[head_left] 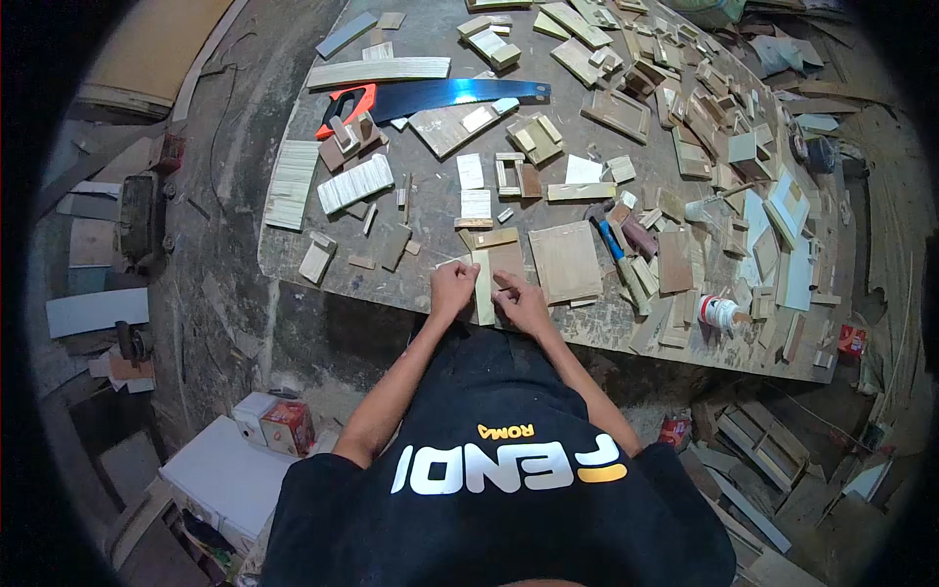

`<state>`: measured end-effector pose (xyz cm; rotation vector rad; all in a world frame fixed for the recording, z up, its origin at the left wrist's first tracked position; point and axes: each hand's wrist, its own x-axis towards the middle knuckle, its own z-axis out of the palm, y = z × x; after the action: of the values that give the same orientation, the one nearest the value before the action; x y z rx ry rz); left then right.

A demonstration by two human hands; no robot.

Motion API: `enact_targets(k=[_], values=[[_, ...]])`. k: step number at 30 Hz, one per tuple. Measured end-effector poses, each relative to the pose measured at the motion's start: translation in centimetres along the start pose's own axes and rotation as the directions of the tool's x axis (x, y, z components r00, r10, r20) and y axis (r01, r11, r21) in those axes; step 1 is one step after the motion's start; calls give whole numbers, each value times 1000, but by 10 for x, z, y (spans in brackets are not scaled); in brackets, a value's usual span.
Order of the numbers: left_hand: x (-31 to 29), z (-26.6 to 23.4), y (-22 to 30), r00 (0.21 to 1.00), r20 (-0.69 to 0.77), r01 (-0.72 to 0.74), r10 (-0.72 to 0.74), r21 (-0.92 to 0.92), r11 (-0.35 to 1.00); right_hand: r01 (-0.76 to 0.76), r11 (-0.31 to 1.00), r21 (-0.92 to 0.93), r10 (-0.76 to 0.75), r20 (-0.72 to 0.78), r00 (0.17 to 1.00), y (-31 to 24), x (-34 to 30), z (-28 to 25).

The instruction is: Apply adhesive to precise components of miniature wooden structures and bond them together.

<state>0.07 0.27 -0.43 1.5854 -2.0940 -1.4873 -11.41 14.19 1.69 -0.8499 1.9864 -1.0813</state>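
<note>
Black shirt of mine (626, 533) fills bottom of frame. Worktable (283, 256) spans upper part. Orange-handled saw (430, 96) upper left of centre. At centre, left hand (452, 290) pinches pale wooden strip (484, 298); right hand (525, 306) curls beside it, whether gripping cannot tell.

Strip (483, 295) at my grip: pale yellow. Right of it: tan board (565, 262). Beyond, leftward: cream block (355, 185), grey-streaked; farther, saw (421, 99), blade (460, 92) bluish, handle (366, 96) orange-and-black. Well right: white bottle (719, 311), red-banded.
</note>
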Motion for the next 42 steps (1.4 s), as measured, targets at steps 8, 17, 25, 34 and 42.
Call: enact_targets(k=[8,17,25,34,42], values=[[7,6,-1,999,16,-37,38,-34,999,21,996,-81,-18,38,999,0,-3,-3],[7,4,4,999,51,-7,12,-102,995,35,991,-126,-31,31,999,1,-1,-3],[14,9,-10,999,49,1,3,-79,997,55,977,-208,-44,56,997,-3,1,-4],[7,1,7,998,55,23,-18,-82,996,19,973,-232,5,101,995,-2,-1,-7],[7,-1,5,999,44,29,-24,-107,994,40,982,-186,-14,136,991,3,0,-3]])
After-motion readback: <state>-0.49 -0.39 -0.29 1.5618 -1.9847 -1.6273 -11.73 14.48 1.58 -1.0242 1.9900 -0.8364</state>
